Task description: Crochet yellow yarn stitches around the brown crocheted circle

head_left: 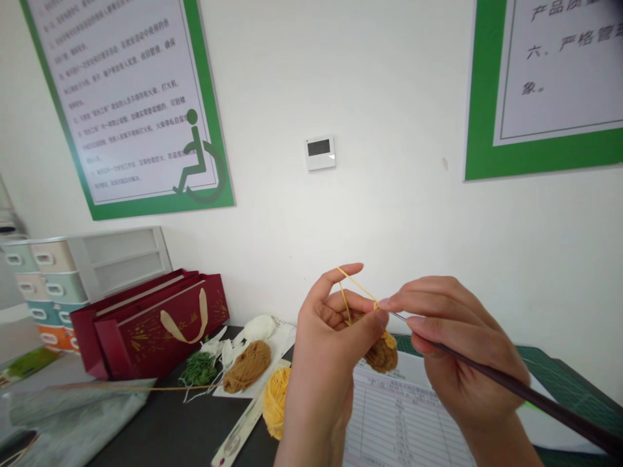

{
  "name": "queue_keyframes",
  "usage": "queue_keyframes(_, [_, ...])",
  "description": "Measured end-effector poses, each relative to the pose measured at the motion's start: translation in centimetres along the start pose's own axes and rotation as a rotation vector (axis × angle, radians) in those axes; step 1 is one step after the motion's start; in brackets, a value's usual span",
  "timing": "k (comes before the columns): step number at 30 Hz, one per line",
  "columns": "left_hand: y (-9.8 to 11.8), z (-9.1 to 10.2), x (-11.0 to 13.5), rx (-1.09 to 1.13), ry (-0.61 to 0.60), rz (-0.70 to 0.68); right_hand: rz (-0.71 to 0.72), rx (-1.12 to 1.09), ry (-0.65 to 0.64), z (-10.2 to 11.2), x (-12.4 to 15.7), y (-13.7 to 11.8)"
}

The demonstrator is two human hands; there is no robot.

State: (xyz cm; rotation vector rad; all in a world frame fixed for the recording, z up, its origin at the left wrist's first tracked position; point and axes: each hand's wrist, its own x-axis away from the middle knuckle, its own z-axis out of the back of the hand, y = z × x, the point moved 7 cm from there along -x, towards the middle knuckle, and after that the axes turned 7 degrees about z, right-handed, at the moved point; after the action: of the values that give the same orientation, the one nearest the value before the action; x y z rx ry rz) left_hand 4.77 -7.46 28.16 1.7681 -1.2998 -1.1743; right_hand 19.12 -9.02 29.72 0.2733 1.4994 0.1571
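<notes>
My left hand (335, 324) pinches a small crochet piece (382, 353), brown with a yellow edge, between thumb and fingers. Yellow yarn (357, 283) runs over its raised index finger down to the work. In my right hand (462, 337) is a crochet hook (487, 371) with a long dark handle, gripped like a pencil. The hook's metal tip meets the yellow edge by my left thumb; the exact stitch is hidden by the fingers. A yellow yarn ball (276, 402) lies just left of my left wrist.
Left on the dark table (170, 428) are a brown yarn skein (249, 366), green yarn (198, 370), white yarn (260, 329) and a ruler (243, 428). Red gift bags (146, 324) stand before a drawer unit (117, 259). Printed sheets (389, 415) and a green cutting mat (579, 395) lie beneath my hands.
</notes>
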Motion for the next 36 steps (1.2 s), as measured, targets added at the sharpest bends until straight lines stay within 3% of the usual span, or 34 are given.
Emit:
queue_keyframes(11, [-0.3, -0.1, -0.1, 0.169, -0.022, 0.066, -0.198, -0.113, 0.191, -0.6, 2.3, 2.0])
queue_keyframes(14, [-0.4, -0.3, 0.0, 0.186, -0.014, 0.079, -0.139, -0.074, 0.207, -0.2, 2.4, 1.9])
queue_keyframes(18, [0.0, -0.4, 0.2, 0.146, 0.055, -0.003, 0.037, 0.224, 0.120, -0.7, 1.8, 0.2])
queue_keyframes(22, [0.8, -0.3, 0.6, 0.034, 0.143, -0.144, 0.024, 0.297, 0.118, -1.4, 1.0, -0.9])
queue_keyframes(28, [0.9, 0.0, 0.4, -0.031, 0.121, -0.113, -0.236, 0.115, 0.176, 0.0, 1.2, 0.1])
queue_keyframes(32, [0.8, 0.0, 0.1, 0.002, 0.021, -0.028, -0.540, 0.019, 0.273, 0.8, 2.0, 1.9])
queue_keyframes(36, [0.6, 0.2, -0.5, 0.034, -0.062, 0.029, -0.825, -0.337, 0.327, -0.5, 2.9, 4.0])
